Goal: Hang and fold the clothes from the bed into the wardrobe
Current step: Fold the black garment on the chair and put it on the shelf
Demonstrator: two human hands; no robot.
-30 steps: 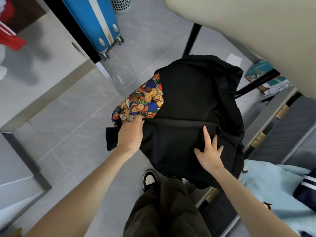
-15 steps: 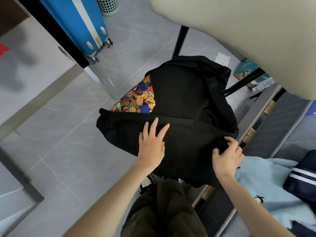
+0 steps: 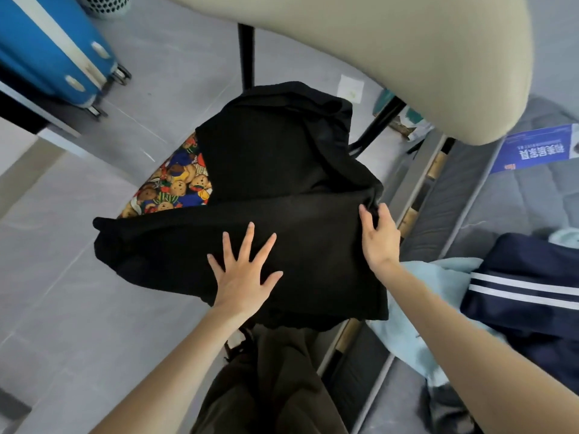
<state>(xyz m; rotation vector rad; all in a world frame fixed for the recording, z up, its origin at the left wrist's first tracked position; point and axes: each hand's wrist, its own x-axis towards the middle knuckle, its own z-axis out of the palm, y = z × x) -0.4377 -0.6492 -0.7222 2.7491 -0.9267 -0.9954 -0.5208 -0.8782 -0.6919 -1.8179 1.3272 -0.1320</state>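
1. The bed [image 3: 517,214], right of the black garment [image 3: 275,158], carries a pale blue cloth [image 3: 445,270] and a navy striped garment [image 3: 532,314], both cut off by the frame. The wardrobe is not in view.
2. The black garment lies across a bear-print seat [image 3: 178,183], near part folded over; its type is unclear.
3. The left hand [image 3: 244,277], flat and spread on the garment's fold, should smooth outward while the right hand [image 3: 379,239], pinching the garment's right edge, draws it taut and square.

The left hand [image 3: 244,274] presses flat, fingers spread, on a black fabric garment [image 3: 282,158] draped over a teddy-bear-print cushion [image 3: 175,183]. The right hand [image 3: 380,242] pinches the garment's right edge beside a pale blue cloth [image 3: 438,277].
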